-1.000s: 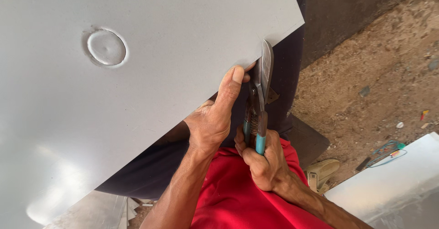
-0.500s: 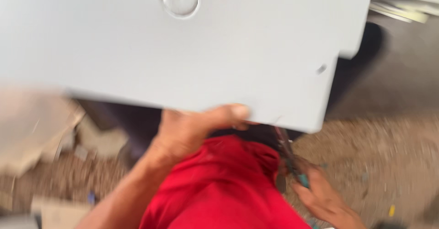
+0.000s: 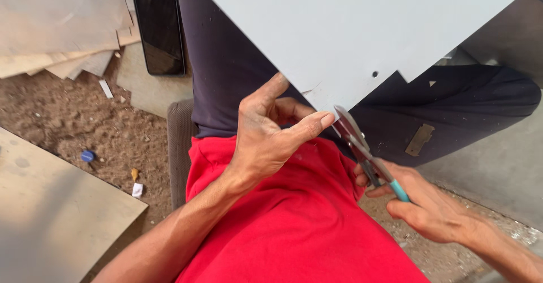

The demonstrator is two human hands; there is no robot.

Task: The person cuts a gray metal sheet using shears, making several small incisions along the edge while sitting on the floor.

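A large grey metal sheet (image 3: 350, 28) lies across my lap, its cut corner pointing down toward me. My left hand (image 3: 266, 133) grips the sheet's lower edge near that corner, thumb on top and fingers curled beneath. My right hand (image 3: 424, 204) holds tin snips (image 3: 362, 147) with teal-tipped handles. Their blades point up at the sheet's corner, right beside my left fingertips. A small hole and a stepped notch mark the sheet's edge to the right of the blades.
A dark phone (image 3: 159, 29) lies on boards at the upper left. Flat wooden panels (image 3: 51, 215) sit at the lower left on sandy ground with small litter. A small metal offcut (image 3: 419, 140) rests on my dark trouser leg. A grey panel (image 3: 498, 164) lies at right.
The sheet has been turned, so a corner now points at me. My left hand has re-gripped near that corner, and the snips have come back up from the lower right to the edge.
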